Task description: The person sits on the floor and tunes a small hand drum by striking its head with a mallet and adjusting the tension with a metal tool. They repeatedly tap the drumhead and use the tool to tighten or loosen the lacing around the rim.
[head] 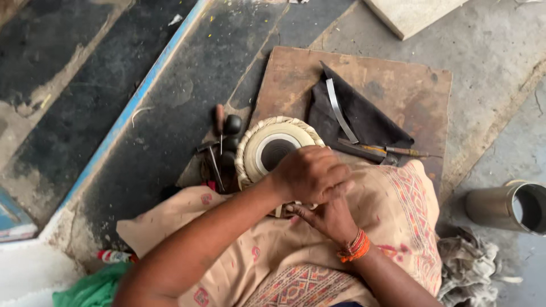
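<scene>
My lap is nearest, covered by a peach cloth (392, 199) with red and orange patterned borders, and both my forearms cross over it. My right hand (327, 216) lies lowest, palm turned up, with a band of orange threads (355, 247) around the wrist; its fingers curl inward under my other hand, and I cannot tell whether they grip anything, since the fingertips are hidden. My left hand (310, 173) sits on top of it, closed into a loose fist with the knuckles up, pressed against the near edge of the small drum (273, 148).

That drum rests on my lap's far edge, its cream head facing up with a black round patch in the middle and a braided pale rim around it (my left hand covers its near right part).

Just left of the drum, on the dark floor, lie a few tools (222, 142): a dark rounded knob, a thin metal spike and a hammer-like piece, close together.

Beyond the drum is a brown flat board (398, 79), and on it a dark cloth (364, 116) with a curved metal strip (340, 111) lying across it and a slim wooden-handled tool (387, 150) at its near edge.

To my right a metal cylinder (503, 207) lies on its side on the grey floor, with crumpled grey rags (466, 264) beside it.
</scene>
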